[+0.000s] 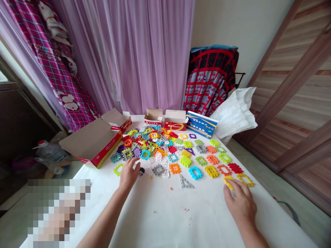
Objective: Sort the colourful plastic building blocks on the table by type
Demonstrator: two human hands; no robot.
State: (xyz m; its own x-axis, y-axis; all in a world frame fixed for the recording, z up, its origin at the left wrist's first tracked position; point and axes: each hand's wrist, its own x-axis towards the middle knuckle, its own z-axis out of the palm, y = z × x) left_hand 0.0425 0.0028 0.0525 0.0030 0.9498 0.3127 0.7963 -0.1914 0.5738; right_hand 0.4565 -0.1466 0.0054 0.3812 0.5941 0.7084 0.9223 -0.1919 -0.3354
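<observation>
My right hand [241, 201] is at the right of the white table, its thumb and fingers on a yellow plastic building piece [228, 183] partly covered by them. Just beyond it are an orange frame piece [224, 170], a red piece [235, 168] and a yellow frame piece [246, 180]. My left hand [129, 172] hovers at the near edge of a heaped pile of colourful interlocking pieces [146, 141], thumb and fingers apart. Beside its fingertips lie a black piece [141, 172] and a grey square piece [158, 169]. A grey triangular piece [186, 182] lies between the hands.
Pieces including a blue frame [196, 173] and an orange square [175, 168] lie spread to the right of the pile. Open cardboard boxes [90, 141] and a blue box [202, 124] stand along the back. A white bag [234, 112] is behind the right corner.
</observation>
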